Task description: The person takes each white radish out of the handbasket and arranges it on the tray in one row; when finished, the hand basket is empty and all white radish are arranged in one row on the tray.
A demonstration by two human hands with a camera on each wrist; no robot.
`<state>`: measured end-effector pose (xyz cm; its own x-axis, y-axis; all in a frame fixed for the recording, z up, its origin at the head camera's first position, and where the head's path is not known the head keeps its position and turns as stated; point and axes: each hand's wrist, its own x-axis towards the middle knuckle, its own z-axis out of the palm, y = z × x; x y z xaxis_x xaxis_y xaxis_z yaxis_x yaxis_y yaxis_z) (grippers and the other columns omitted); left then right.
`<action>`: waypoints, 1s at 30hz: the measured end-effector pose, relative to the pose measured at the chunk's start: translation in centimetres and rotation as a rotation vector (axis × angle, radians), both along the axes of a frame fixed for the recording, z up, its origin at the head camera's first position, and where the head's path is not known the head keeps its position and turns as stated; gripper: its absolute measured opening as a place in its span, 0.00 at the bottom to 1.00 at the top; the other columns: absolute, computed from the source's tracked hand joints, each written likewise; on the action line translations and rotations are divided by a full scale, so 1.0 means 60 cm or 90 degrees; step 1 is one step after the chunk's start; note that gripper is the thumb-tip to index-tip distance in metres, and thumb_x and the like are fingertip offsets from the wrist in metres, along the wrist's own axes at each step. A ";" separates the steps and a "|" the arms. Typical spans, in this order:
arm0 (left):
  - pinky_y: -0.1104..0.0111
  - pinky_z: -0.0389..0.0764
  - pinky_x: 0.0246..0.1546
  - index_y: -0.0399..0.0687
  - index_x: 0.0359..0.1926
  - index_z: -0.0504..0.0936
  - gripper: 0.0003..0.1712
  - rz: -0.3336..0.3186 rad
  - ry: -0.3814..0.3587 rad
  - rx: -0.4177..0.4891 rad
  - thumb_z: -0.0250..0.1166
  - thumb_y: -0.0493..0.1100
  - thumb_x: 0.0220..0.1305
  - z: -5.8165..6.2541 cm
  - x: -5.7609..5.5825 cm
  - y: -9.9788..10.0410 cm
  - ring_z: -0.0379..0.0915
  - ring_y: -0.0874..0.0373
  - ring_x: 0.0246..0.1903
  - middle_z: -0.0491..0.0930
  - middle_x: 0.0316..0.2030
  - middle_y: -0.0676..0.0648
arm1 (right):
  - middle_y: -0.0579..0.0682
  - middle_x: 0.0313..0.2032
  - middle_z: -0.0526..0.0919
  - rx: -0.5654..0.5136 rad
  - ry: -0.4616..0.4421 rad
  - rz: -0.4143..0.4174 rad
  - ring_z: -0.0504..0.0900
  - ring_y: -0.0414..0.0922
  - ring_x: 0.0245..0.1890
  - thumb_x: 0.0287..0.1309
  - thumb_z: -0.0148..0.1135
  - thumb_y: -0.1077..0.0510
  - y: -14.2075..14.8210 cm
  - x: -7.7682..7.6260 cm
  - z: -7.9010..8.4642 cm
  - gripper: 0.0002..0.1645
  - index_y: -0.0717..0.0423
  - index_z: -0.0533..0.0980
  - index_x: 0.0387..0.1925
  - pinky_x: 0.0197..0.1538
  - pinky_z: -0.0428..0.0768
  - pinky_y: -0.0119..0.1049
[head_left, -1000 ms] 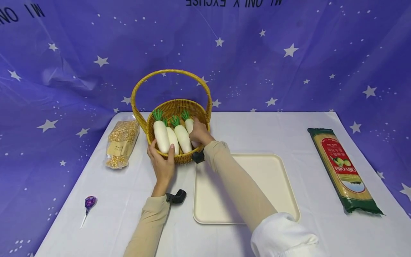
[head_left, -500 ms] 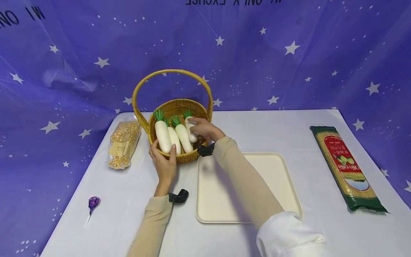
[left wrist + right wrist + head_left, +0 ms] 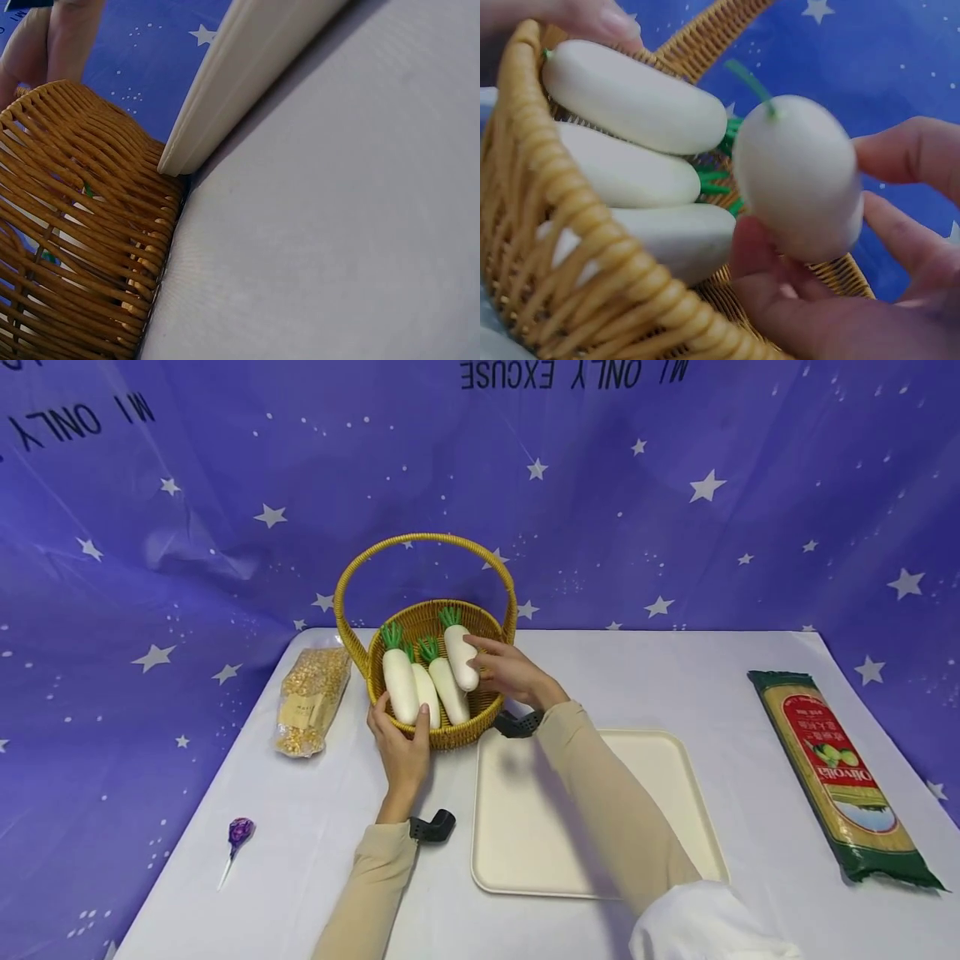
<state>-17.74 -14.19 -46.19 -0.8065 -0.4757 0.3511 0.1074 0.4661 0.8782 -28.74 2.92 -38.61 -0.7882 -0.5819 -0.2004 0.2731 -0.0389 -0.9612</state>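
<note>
A yellow-brown wicker basket (image 3: 453,739) with a tall hoop handle stands on the table. Several white radishes with green tops lie inside, among them a plump radish (image 3: 401,687) at the left. My left hand (image 3: 405,760) holds the basket's front rim, its thumb over the edge. At the right side of the basket, my right hand (image 3: 517,677) pinches one white radish (image 3: 461,656) between thumb and fingers. The right wrist view shows this held radish (image 3: 799,180) raised above the rim, apart from the others. Only the basket's outer weave (image 3: 82,225) fills the left wrist view's left side.
A cream tray (image 3: 517,868) lies right in front of the basket, under my right forearm. Left of the basket is a bag of corn kernels (image 3: 311,702). A purple-wrapped lollipop (image 3: 240,832) lies front left, and a pack of spaghetti (image 3: 840,768) far right.
My right hand has drawn back a little to the right, and the radish in its fingers has risen from among the others. The left hand stays on the rim. The head view has shifted slightly.
</note>
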 end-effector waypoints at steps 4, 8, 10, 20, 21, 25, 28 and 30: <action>0.50 0.59 0.57 0.47 0.64 0.54 0.38 0.007 -0.003 0.002 0.58 0.57 0.58 -0.005 0.008 -0.003 0.57 0.43 0.60 0.52 0.63 0.40 | 0.51 0.46 0.71 -0.075 -0.003 -0.004 0.75 0.40 0.30 0.62 0.47 0.65 0.007 0.025 -0.009 0.31 0.45 0.58 0.66 0.44 0.75 0.37; 0.51 0.59 0.58 0.47 0.64 0.54 0.38 0.000 0.009 0.005 0.57 0.58 0.58 0.000 0.005 -0.002 0.57 0.45 0.60 0.52 0.63 0.40 | 0.51 0.41 0.71 -0.120 0.021 -0.011 0.75 0.40 0.35 0.60 0.47 0.67 0.019 0.053 -0.002 0.32 0.47 0.59 0.65 0.41 0.75 0.34; 0.51 0.59 0.58 0.47 0.64 0.54 0.38 -0.004 0.011 0.005 0.57 0.58 0.59 0.002 0.002 -0.001 0.57 0.45 0.60 0.52 0.63 0.40 | 0.51 0.44 0.70 -0.130 0.031 -0.014 0.74 0.41 0.39 0.58 0.49 0.68 0.030 0.073 0.003 0.33 0.49 0.59 0.65 0.41 0.76 0.34; 0.51 0.58 0.58 0.44 0.63 0.54 0.37 -0.004 0.030 0.005 0.57 0.56 0.59 0.005 -0.014 0.008 0.56 0.44 0.60 0.52 0.62 0.39 | 0.57 0.55 0.61 -0.111 0.122 -0.006 0.77 0.41 0.47 0.52 0.59 0.67 0.096 0.208 -0.006 0.37 0.58 0.56 0.63 0.47 0.76 0.32; 0.51 0.58 0.59 0.44 0.63 0.54 0.38 -0.008 0.030 0.005 0.57 0.56 0.59 0.005 -0.016 0.009 0.55 0.44 0.61 0.52 0.62 0.39 | 0.56 0.55 0.62 -0.107 0.140 -0.010 0.77 0.40 0.46 0.51 0.60 0.67 0.103 0.221 -0.012 0.38 0.60 0.57 0.63 0.46 0.76 0.30; 0.52 0.57 0.60 0.44 0.63 0.54 0.38 -0.005 0.027 0.007 0.57 0.56 0.59 0.006 -0.019 0.011 0.55 0.45 0.62 0.52 0.62 0.39 | 0.52 0.52 0.63 -0.117 0.195 -0.004 0.77 0.38 0.44 0.49 0.63 0.67 0.122 0.269 -0.046 0.39 0.68 0.56 0.61 0.43 0.76 0.27; 0.53 0.57 0.60 0.44 0.63 0.55 0.37 0.005 0.018 0.006 0.57 0.56 0.59 0.006 -0.013 0.007 0.54 0.46 0.62 0.52 0.62 0.39 | 0.52 0.52 0.63 -0.133 0.198 0.005 0.77 0.38 0.44 0.49 0.61 0.70 0.125 0.303 -0.073 0.38 0.71 0.55 0.59 0.41 0.77 0.27; 0.53 0.57 0.60 0.45 0.63 0.55 0.37 0.006 0.009 0.003 0.57 0.57 0.59 0.005 -0.007 0.004 0.54 0.46 0.62 0.52 0.62 0.39 | 0.54 0.52 0.62 -0.131 0.187 0.003 0.77 0.37 0.44 0.49 0.61 0.70 0.121 0.323 -0.087 0.37 0.71 0.55 0.59 0.41 0.78 0.28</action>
